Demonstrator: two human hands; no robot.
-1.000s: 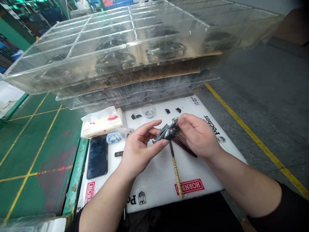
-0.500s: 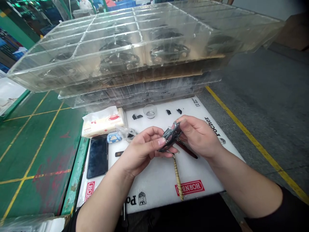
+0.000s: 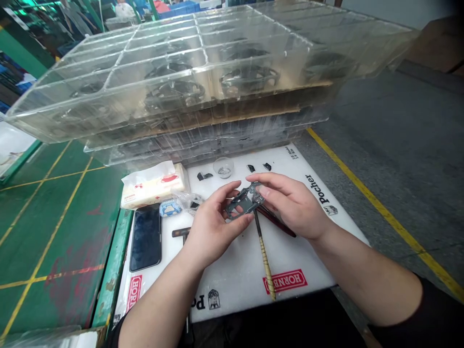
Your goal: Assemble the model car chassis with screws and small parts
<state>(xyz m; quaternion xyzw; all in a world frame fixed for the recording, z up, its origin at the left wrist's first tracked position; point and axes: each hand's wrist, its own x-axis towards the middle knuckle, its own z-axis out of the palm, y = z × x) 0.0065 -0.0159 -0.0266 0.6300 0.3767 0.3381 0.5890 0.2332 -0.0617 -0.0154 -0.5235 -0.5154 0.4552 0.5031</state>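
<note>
Head view, and both hands are sharing one small dark part (image 3: 246,205) above the middle of the white board (image 3: 235,261). The left hand (image 3: 212,224) is cupping half open, its thumb lying along the near side and its fingers curling around the left end. The right hand (image 3: 293,203) is closing in a pinch, thumb and fingertips gripping the right end. The step in hand is looking like a close check or adjustment of the part; the next move is probably calling for a light, steady grip on those thin edges.

Just below, a yellow-handled tool (image 3: 266,266) is pointing at the near edge, and a dark red tool (image 3: 281,223) is lying beside it, partly under the right hand. Along the left edge a phone (image 3: 145,239) is resting, with a tissue pack (image 3: 155,186) sitting at the far left corner. Toward the far edge, a clear cup (image 3: 224,167) is standing among black pieces (image 3: 251,168), and behind, stacked trays (image 3: 210,108) are looming.
</note>
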